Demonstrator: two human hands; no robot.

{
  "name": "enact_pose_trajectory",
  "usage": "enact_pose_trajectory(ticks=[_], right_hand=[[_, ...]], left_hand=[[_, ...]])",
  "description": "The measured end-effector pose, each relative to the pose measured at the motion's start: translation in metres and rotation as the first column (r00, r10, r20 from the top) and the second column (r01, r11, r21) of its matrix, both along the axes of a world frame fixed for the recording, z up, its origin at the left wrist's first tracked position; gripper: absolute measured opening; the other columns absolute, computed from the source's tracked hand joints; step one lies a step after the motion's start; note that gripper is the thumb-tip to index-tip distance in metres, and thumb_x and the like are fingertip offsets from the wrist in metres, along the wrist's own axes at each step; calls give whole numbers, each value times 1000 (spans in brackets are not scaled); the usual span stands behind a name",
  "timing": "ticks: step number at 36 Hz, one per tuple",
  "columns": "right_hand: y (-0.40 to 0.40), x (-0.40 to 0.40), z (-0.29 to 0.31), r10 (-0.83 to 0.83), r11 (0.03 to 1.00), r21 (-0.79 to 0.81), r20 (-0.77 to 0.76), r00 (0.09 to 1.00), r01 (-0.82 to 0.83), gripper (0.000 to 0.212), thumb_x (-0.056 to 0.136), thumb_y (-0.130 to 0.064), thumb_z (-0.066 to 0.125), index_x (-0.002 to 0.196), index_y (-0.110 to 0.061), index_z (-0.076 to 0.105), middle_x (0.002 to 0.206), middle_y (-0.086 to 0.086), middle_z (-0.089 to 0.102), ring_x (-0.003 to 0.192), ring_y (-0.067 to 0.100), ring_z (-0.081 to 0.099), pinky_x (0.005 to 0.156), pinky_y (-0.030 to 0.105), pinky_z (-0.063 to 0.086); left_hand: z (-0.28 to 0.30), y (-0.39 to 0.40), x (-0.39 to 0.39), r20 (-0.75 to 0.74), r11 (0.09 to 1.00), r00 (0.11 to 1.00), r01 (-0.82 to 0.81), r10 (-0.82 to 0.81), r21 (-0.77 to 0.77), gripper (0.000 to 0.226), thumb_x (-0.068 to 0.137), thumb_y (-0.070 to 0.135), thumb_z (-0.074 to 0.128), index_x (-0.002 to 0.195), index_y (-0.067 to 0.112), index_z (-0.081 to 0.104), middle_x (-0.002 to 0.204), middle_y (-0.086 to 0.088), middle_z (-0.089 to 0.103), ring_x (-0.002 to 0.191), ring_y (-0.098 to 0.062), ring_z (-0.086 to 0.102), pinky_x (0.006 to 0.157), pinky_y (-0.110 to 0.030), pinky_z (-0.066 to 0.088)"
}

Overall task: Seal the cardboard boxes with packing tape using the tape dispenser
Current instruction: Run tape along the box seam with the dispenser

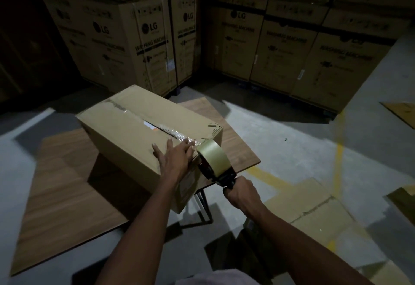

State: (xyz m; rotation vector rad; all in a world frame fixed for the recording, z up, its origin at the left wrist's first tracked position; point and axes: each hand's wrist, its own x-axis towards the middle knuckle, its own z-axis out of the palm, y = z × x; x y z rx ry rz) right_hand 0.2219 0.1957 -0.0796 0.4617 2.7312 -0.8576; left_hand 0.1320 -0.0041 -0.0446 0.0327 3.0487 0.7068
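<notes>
Head view, in a dim warehouse: a wood-grain tabletop (pixel 67 186) fills the lower left of the frame, its thin black metal legs (pixel 205 208) showing below its near edge at centre. On it sits a plain brown cardboard box (pixel 125 132), its long axis running from the upper left toward the lower right, its near corner overhanging the table edge. A strip of clear packing tape (pixel 173 133) runs along the top centre seam; the flaps gape slightly midway along the seam, and the cardboard is torn at the right-hand corner. The left hand (pixel 177 156) lies flat on the box top at the near end of the seam, fingers straight and spread, pressing the tape down and holding nothing. Just right of it, a black tape dispenser carrying a tan tape roll (pixel 213 160) meets the box's near top edge, handle pointing toward the lower right. The right hand (pixel 241 191) is wrapped tightly round that handle. Tall stacked cartons printed "LG washing machine" (pixel 143 44) line the upper frame. Flattened cardboard sheets (pixel 314 206) lie on the grey concrete floor at right, beside yellow painted lines (pixel 267 175).
</notes>
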Motion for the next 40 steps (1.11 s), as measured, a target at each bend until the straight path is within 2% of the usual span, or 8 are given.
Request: enact_pose_trajectory(ticks=[12, 15, 19, 24, 29, 34, 37, 40], right_hand=[[-5, -16, 15, 68, 976, 211, -63, 996, -54, 16, 90, -27, 65, 91, -11, 61, 73, 2, 54, 64, 30, 55, 57, 31, 43], [-6, -13, 15, 56, 984, 172, -20, 998, -52, 18, 90, -26, 64, 99, -10, 62, 85, 7, 63, 72, 31, 60, 60, 31, 44], [29, 21, -8, -22, 984, 176, 106, 994, 3, 12, 90, -20, 64, 90, -13, 55, 74, 0, 57, 66, 20, 59, 59, 25, 44], [39, 66, -42, -330, 941, -59, 70, 941, 334, 22, 93, -16, 65, 75, -9, 55, 63, 7, 53, 55, 22, 48, 54, 31, 33], [34, 37, -34, -444, 878, -181, 41, 895, 444, 29, 90, -17, 67, 68, -9, 50, 63, 8, 49, 59, 27, 47, 52, 32, 32], [20, 24, -36, -546, 807, -260, 13, 838, 530, 26, 84, -17, 66, 64, -11, 51, 56, 5, 51, 45, 21, 44, 25, 19, 23], [12, 19, -40, -579, 764, -315, 51, 814, 563, 23, 83, -19, 65, 66, -10, 54, 57, 8, 57, 42, 23, 48, 31, 19, 29], [2, 10, -43, -605, 703, -406, 90, 791, 584, 23, 83, -25, 65, 69, -10, 54, 59, 9, 57, 44, 23, 48, 42, 27, 37]], left_hand=[[0, -5, -1, 3, 999, 999, 37, -37, -17, 43, 110, 36, 34, 152, 39, 42, 162, 14, 34, 157, -22, 4, 117, -67, -14], [-3, -6, -8, 4, 1000, 1000, 13, -13, -12, 43, 109, 41, 35, 150, 41, 46, 159, 11, 41, 157, -22, 7, 117, -66, -16], [-10, -6, -9, -29, 1000, 1000, -6, 5, -15, 43, 107, 50, 31, 142, 43, 55, 155, 16, 45, 155, -25, 14, 115, -68, -17], [-7, 1, -12, -40, 999, 998, -49, 49, -7, 41, 107, 48, 34, 140, 42, 57, 151, 17, 50, 154, -25, 17, 116, -68, -17], [-5, 9, -6, -30, 995, 994, -101, 102, 8, 39, 106, 46, 39, 138, 41, 60, 150, 17, 51, 154, -24, 19, 116, -68, -15], [-10, 22, 3, -2, 969, 970, -245, 245, -3, 41, 106, 48, 38, 140, 37, 58, 144, 6, 59, 155, -25, 17, 114, -69, -14], [-11, 26, 7, 11, 968, 968, -250, 250, -24, 47, 106, 50, 33, 146, 33, 51, 153, 1, 50, 155, -33, 13, 114, -72, -12], [-11, 16, 5, 23, 982, 995, -95, 100, -163, 57, 105, 58, 25, 154, 34, 39, 165, 3, 29, 154, -43, 11, 113, -74, -13]])
